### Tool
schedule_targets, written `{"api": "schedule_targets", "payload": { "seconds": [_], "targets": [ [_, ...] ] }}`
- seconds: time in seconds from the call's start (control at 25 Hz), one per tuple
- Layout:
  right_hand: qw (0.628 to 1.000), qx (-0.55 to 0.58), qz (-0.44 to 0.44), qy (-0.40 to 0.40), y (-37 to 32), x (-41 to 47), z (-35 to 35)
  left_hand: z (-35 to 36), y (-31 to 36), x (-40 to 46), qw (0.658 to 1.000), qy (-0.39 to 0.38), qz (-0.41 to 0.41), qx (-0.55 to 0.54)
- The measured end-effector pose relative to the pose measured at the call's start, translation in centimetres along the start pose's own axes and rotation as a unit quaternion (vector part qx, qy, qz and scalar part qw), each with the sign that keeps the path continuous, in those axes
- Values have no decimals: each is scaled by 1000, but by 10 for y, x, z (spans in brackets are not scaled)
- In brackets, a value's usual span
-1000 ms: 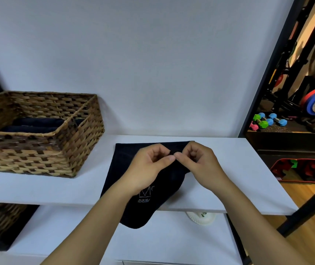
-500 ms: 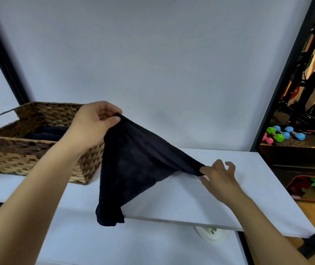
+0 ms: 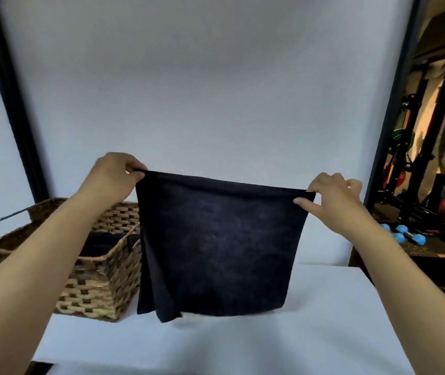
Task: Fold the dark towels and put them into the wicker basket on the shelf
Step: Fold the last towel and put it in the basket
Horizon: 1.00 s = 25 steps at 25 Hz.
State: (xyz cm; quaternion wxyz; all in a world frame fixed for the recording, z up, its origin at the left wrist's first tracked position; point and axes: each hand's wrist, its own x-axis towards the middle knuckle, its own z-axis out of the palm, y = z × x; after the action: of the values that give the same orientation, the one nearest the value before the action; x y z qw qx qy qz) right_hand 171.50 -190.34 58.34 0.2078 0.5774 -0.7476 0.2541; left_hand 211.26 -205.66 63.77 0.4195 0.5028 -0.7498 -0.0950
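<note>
A dark navy, soft-napped rectangular towel (image 3: 216,253) is held up by its two top corners, spread flat and hanging above the white shelf surface (image 3: 310,334). The left hand (image 3: 110,180) is closed in a pinch on the top-left corner, thumb and forefinger curled over the hem. The right hand (image 3: 332,198) is pinched on the top-right corner, thumb underneath, remaining fingers loosely raised. The top edge is pulled taut between the corners, probably so the cloth hangs square and the edges can be lined up for a first fold. The lower edge is seen just above or brushing the shelf; contact cannot be told. The bottom-left corner is doubled into a small pleat, so the cloth is not fully flat there.

A rectangular woven wicker basket (image 3: 99,288), tan with a darker rim and a cut-out handle, is placed on the shelf just left of the towel; its right wall is partly hidden behind the cloth. Dark folded fabric (image 3: 102,244) is seen inside it, apparently towels already stowed. The weave is coarse and stiff; the towel is limp and matte.

Judged step: opening out before folding; basket placement not yet done. Blue dumbbells (image 3: 402,236) and a weight rack are seen at far right, well apart.
</note>
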Motion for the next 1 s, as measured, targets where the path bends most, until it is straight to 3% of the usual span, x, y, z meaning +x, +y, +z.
{"api": "schedule_targets", "payload": {
  "seconds": [0.12,0.2,0.4,0.52,0.68,0.88,1.0],
  "targets": [
    [972,222,70,17,-9,15,-33,-11,12,16,999,28,2,-18],
    [953,292,69,46,-14,20,-48,-15,18,21,999,27,-5,-27],
    [963,247,86,-63,-11,23,-60,-12,24,22,996,-25,-41,-80],
    [927,345,139,-48,-1,15,-66,-28,28,15,989,-64,-40,-126],
    [839,508,196,-12,11,13,-79,-56,35,14,947,-112,-69,-292],
    [838,463,276,-81,13,22,-44,6,15,23,921,-206,-183,-276],
    [822,490,282,-63,14,19,-23,38,11,26,925,-154,-161,-309]
  ]
}}
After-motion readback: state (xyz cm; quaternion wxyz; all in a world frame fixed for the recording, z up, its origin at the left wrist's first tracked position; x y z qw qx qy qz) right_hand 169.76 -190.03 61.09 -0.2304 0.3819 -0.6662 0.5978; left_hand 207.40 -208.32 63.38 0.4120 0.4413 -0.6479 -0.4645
